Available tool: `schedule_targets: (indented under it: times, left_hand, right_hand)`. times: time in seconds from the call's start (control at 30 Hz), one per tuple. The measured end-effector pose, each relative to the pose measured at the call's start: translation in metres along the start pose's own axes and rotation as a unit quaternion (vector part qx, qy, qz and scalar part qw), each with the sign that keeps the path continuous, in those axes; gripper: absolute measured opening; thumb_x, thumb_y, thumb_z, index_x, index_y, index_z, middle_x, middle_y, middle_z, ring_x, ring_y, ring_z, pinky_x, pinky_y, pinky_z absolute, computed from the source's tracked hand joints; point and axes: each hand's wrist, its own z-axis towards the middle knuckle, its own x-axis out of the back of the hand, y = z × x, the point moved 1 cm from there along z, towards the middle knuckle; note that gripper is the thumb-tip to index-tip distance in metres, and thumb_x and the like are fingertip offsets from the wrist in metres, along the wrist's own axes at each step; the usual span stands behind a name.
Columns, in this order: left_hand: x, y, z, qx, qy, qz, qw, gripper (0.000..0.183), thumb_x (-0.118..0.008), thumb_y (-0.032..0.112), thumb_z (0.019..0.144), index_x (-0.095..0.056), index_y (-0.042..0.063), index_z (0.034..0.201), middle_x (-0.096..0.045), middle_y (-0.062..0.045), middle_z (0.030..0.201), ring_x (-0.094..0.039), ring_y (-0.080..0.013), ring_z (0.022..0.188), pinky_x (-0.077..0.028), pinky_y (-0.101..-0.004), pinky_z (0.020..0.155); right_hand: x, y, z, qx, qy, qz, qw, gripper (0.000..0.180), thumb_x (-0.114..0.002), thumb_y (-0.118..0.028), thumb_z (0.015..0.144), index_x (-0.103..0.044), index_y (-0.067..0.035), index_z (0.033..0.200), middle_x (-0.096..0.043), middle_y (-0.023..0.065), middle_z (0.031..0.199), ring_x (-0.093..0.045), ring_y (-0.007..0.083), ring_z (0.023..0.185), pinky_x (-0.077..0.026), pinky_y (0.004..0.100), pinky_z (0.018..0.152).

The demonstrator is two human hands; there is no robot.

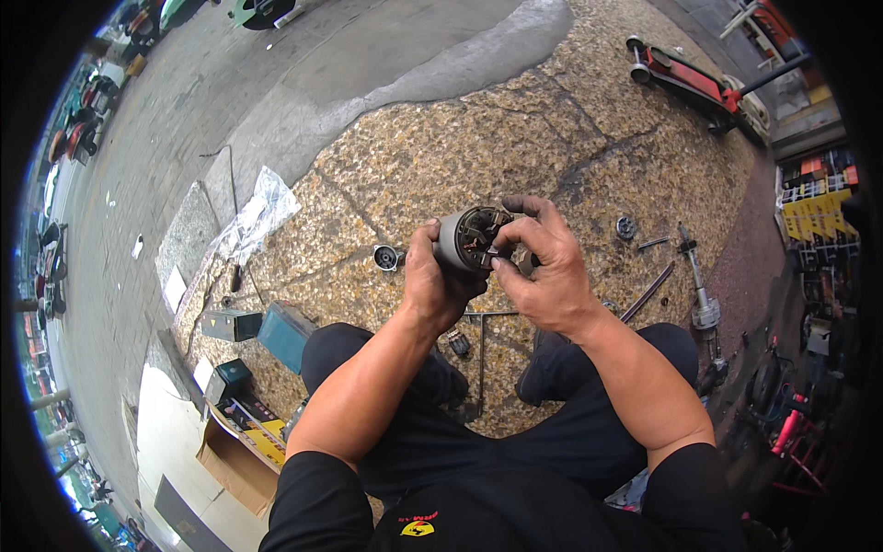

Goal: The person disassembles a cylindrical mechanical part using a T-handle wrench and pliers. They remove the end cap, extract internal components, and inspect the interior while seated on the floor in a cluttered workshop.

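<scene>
A grey cylindrical motor housing (452, 240) is held in front of me, its open end tilted towards the right. My left hand (433, 279) wraps around it from the left and below. Inside the open end sits a dark, round brush-holder assembly (476, 233). At its rim, my right hand (548, 269) pinches a small metal part (492, 253) between thumb and forefinger; whether that part is loose is hidden. On the ground left of the housing lies a round metal end cap (386, 258). A T-handle wrench (481, 366) and a small dark metal part (458, 342) lie between my feet.
At right lie a toothed metal disc (626, 228), a short pin (653, 242) and a long shaft assembly (705, 314). A red floor jack (690, 81) stands far right. At left are a clear plastic bag (265, 203), green boxes (285, 334) and a cardboard box (234, 466).
</scene>
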Motion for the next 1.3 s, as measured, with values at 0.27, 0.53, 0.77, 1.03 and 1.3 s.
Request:
schedule_targets:
  times: [0.27, 0.53, 0.77, 1.03, 1.3]
  left_hand:
    - [0.000, 0.011, -0.001, 0.023, -0.004, -0.027, 0.999, 0.049, -0.032, 0.049, 0.093, -0.068, 0.018, 0.104, -0.068, -0.001, 0.090, -0.057, -0.0182, 0.072, -0.042, -0.0347, 0.057]
    - [0.006, 0.011, 0.000, -0.010, -0.037, -0.021, 0.999, 0.054, -0.028, 0.046, 0.095, -0.066, 0.012, 0.113, -0.070, -0.006, 0.100, -0.063, -0.0208, 0.086, -0.049, -0.0372, 0.067]
    - [0.011, 0.007, 0.002, -0.023, -0.062, 0.006, 0.998, 0.057, -0.027, 0.045, 0.097, -0.064, 0.007, 0.116, -0.070, -0.008, 0.103, -0.065, -0.0225, 0.091, -0.053, -0.0384, 0.074]
    - [0.006, 0.000, -0.001, -0.019, -0.047, 0.027, 0.998, 0.053, -0.032, 0.046, 0.096, -0.064, 0.007, 0.112, -0.068, -0.006, 0.095, -0.064, -0.0190, 0.082, -0.051, -0.0333, 0.067]
    - [0.004, -0.001, -0.002, -0.020, -0.035, 0.028, 0.999, 0.047, -0.038, 0.043, 0.095, -0.063, 0.008, 0.113, -0.068, -0.006, 0.092, -0.064, -0.0198, 0.079, -0.052, -0.0341, 0.066]
  right_hand:
    - [0.007, 0.001, 0.000, 0.137, 0.009, -0.037, 0.990, 0.029, -0.074, 0.004, 0.068, -0.064, -0.008, 0.092, -0.054, 0.0238, 0.129, -0.051, 0.0422, 0.125, -0.045, 0.0462, 0.100]
    - [0.011, -0.009, 0.002, 0.088, 0.015, 0.029, 0.996, 0.036, -0.075, -0.003, 0.069, -0.062, -0.006, 0.103, -0.055, 0.0246, 0.128, -0.054, 0.0425, 0.122, -0.046, 0.0463, 0.099]
    - [0.016, -0.007, 0.009, 0.069, 0.026, -0.004, 0.997, 0.037, -0.075, -0.002, 0.073, -0.064, -0.004, 0.108, -0.060, 0.0213, 0.122, -0.063, 0.0377, 0.110, -0.051, 0.0419, 0.093]
    - [0.017, -0.003, 0.011, 0.082, 0.014, -0.041, 0.996, 0.034, -0.075, 0.005, 0.070, -0.067, -0.005, 0.102, -0.063, 0.0183, 0.113, -0.066, 0.0331, 0.101, -0.055, 0.0374, 0.083]
    - [0.019, -0.004, 0.014, 0.055, -0.019, -0.050, 0.997, 0.034, -0.078, -0.002, 0.068, -0.065, -0.006, 0.099, -0.064, 0.0168, 0.100, -0.065, 0.0367, 0.093, -0.054, 0.0430, 0.079]
